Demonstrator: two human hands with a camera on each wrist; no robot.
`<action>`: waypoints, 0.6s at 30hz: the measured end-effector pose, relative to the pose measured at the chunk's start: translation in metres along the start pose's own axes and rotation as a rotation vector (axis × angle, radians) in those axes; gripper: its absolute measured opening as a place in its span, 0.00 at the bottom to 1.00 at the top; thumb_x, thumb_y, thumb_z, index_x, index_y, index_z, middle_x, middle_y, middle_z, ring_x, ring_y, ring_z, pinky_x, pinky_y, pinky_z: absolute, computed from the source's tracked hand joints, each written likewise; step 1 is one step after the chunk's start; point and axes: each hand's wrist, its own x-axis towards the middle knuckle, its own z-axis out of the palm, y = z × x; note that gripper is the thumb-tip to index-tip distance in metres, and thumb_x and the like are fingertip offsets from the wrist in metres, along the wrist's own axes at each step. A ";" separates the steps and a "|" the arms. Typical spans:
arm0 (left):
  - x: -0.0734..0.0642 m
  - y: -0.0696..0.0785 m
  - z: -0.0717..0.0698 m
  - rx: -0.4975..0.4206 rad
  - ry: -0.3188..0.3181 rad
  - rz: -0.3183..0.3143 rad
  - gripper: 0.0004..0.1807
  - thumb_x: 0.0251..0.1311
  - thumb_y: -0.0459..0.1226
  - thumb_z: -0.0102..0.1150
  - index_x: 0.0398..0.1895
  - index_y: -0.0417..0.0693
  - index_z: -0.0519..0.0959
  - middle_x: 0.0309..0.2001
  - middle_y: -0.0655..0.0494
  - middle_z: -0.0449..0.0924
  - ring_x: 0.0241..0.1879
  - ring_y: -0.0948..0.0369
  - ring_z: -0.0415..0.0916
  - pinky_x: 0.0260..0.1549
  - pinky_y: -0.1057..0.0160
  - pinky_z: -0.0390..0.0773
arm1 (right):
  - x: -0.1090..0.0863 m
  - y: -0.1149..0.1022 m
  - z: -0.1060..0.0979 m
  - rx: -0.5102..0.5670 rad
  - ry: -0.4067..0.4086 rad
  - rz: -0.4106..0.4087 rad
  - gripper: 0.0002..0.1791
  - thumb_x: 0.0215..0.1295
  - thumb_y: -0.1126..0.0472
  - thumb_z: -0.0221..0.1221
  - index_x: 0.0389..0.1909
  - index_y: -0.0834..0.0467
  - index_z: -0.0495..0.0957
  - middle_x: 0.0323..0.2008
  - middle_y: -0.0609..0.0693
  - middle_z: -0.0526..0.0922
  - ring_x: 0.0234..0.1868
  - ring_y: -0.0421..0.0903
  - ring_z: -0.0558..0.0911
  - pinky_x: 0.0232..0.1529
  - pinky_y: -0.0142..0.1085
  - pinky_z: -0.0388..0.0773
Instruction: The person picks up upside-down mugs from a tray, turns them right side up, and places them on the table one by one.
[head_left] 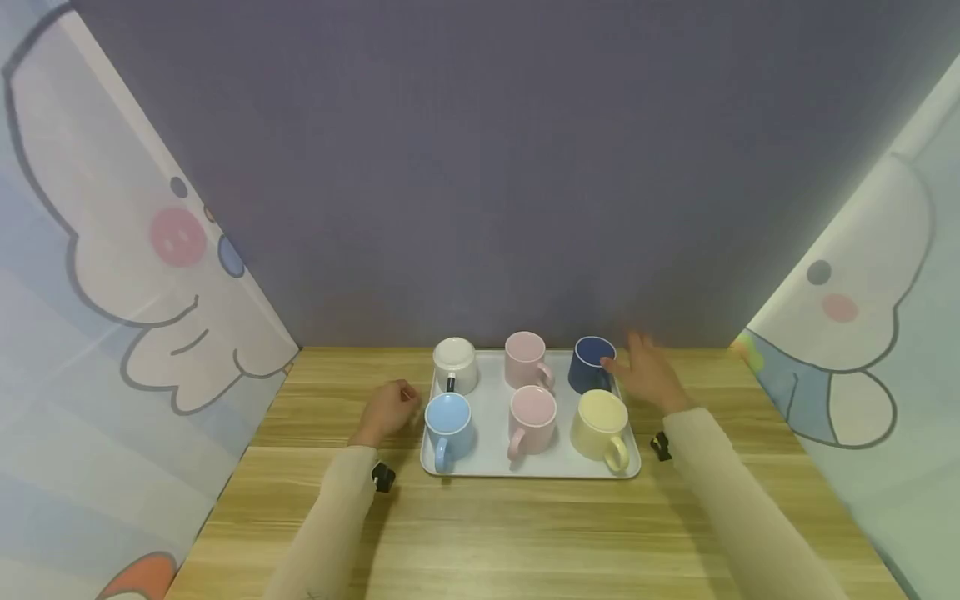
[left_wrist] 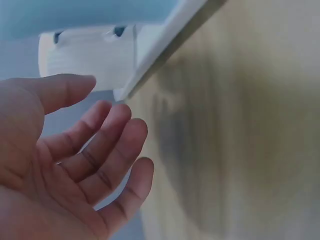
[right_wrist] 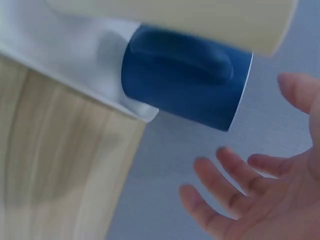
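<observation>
Mugs stand in two rows on a white tray [head_left: 480, 468]. Along the back are a white mug [head_left: 459, 372], a pink mug [head_left: 521, 367] and a dark blue mug [head_left: 585, 372]. In front stand a light blue mug [head_left: 453, 437], another pink mug [head_left: 536, 429] and a yellow mug [head_left: 592, 435]. My right hand [head_left: 651, 377] is beside the dark blue mug, fingers spread and nothing held; the right wrist view shows a gap between fingers and mug [right_wrist: 180, 80]. My left hand [head_left: 389, 408], loosely curled, hovers left of the tray by the white and light blue mugs, holding nothing.
The tray lies on a wooden table [head_left: 480, 542] near its back edge, against a grey panel [head_left: 480, 183]. Cartoon-printed side panels [head_left: 112, 250] stand left and right. Each wrist wears a small black device [head_left: 383, 477].
</observation>
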 end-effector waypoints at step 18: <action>-0.028 0.003 0.030 -0.197 -0.082 -0.175 0.05 0.62 0.31 0.63 0.32 0.37 0.84 0.21 0.52 0.80 0.21 0.60 0.75 0.22 0.65 0.74 | -0.009 0.009 0.028 0.250 -0.171 0.046 0.18 0.75 0.52 0.57 0.38 0.65 0.82 0.29 0.52 0.82 0.31 0.45 0.76 0.30 0.37 0.73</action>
